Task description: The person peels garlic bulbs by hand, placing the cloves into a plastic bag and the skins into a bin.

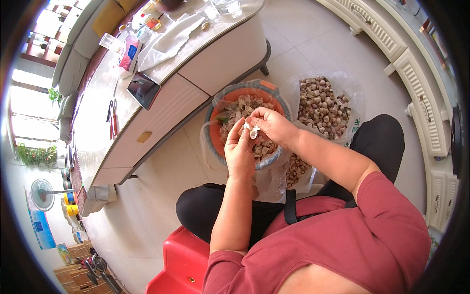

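Observation:
Between the fingertips of my two hands is a small piece of garlic with white papery skin [253,131]. My left hand [240,156] pinches it from the left with thumb and fingers. From the right, my right hand [275,125] has its thumb and forefinger closed on it; the exact contact is partly hidden. Both hands are above an orange tub with a blue-grey rim [212,141], lined with clear plastic and holding garlic skins [242,104]. Beside it, an open plastic bag [354,86] holds many garlic bulbs [319,103]. Garlic cloves [297,169] lie in plastic nearer my lap.
A long, light-coloured table [154,128] runs along the left, bearing a tablet [143,90], red-handled scissors or pliers [113,119], a tissue pack [130,51] and a white cloth [172,40]. White cabinets [422,103] curve along the right. A red plastic stool [183,253] is beneath me.

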Action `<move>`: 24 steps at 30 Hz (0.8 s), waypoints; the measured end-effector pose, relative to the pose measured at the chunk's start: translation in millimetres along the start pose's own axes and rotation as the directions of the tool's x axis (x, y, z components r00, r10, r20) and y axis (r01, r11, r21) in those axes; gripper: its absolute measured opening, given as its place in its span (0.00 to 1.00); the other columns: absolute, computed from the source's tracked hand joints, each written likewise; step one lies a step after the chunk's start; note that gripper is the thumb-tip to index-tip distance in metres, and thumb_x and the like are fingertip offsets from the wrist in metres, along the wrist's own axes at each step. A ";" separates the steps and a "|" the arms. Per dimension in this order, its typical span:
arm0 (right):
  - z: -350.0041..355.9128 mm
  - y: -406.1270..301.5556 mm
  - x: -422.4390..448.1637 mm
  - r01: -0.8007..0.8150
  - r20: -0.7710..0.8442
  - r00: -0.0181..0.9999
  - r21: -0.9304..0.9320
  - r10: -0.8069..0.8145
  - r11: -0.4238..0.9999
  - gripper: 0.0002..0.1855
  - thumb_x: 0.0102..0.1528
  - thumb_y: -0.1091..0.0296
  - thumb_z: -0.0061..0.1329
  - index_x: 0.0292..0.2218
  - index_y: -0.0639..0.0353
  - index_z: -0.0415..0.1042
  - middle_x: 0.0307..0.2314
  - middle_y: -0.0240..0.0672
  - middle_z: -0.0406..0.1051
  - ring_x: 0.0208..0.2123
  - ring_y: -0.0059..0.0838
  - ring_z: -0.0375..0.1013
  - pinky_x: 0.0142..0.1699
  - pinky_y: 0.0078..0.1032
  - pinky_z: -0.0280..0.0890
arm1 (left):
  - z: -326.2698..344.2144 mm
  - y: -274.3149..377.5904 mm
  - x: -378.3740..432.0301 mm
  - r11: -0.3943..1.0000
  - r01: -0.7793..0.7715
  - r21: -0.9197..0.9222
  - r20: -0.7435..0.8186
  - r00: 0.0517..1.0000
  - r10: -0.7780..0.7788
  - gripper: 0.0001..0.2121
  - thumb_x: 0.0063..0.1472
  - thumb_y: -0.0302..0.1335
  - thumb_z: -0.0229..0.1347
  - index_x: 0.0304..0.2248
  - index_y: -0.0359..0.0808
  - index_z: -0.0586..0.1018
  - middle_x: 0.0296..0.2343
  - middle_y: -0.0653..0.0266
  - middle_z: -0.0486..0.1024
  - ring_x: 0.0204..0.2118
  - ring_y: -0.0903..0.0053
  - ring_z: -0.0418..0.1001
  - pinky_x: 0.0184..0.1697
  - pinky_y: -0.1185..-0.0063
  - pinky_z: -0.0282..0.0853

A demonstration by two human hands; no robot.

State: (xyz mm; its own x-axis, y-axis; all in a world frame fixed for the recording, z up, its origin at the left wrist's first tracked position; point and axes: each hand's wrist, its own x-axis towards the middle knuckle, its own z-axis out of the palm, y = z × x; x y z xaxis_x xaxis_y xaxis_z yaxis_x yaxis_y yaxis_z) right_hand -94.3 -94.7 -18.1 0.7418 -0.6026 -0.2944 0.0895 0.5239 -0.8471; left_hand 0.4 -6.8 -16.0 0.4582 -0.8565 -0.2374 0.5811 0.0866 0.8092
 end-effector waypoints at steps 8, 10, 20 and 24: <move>-2.9 -3.5 -1.5 0.225 0.199 0.966 -0.350 -0.163 0.909 0.12 0.54 0.67 0.41 0.36 0.68 0.66 0.26 0.35 0.70 0.26 0.18 0.68 0.32 0.18 0.64 | -4.7 0.0 3.7 0.999 0.005 0.040 -0.035 0.999 -0.004 0.12 0.59 0.26 0.45 0.42 0.33 0.68 0.28 0.67 0.71 0.24 0.85 0.66 0.24 0.87 0.62; -0.5 0.2 -3.7 0.296 0.198 0.953 -0.459 -0.229 0.837 0.12 0.54 0.66 0.40 0.34 0.67 0.65 0.24 0.41 0.70 0.26 0.27 0.70 0.32 0.23 0.64 | -1.6 1.7 2.8 0.999 0.009 0.053 0.024 1.000 -0.010 0.11 0.59 0.27 0.44 0.41 0.34 0.68 0.27 0.69 0.70 0.21 0.88 0.63 0.22 0.89 0.59; 5.6 10.2 -10.0 0.465 0.252 0.828 -0.808 -0.501 0.362 0.13 0.54 0.60 0.34 0.29 0.62 0.60 0.20 0.47 0.68 0.25 0.48 0.68 0.30 0.38 0.62 | 8.3 -11.3 -8.3 0.993 -0.080 0.081 -0.091 0.992 0.087 0.10 0.61 0.31 0.39 0.33 0.33 0.69 0.24 0.69 0.69 0.23 0.87 0.65 0.24 0.88 0.63; 12.2 17.4 -10.1 0.461 0.174 0.823 -0.761 -0.540 0.457 0.10 0.54 0.65 0.34 0.27 0.62 0.60 0.19 0.48 0.66 0.24 0.47 0.67 0.27 0.35 0.61 | 10.0 -20.9 -7.6 0.963 -0.238 0.126 -0.078 0.965 0.249 0.10 0.61 0.30 0.39 0.33 0.33 0.69 0.27 0.66 0.70 0.29 0.83 0.67 0.32 0.85 0.65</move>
State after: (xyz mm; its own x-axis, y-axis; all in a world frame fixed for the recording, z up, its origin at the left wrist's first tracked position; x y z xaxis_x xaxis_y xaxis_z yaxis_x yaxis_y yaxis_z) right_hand -92.2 -72.2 -24.4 0.6784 -0.6741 0.2921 -0.1228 -0.4960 -0.8596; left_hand -22.0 -7.2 -25.7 0.6397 -0.7655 -0.0698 0.3657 0.2232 0.9036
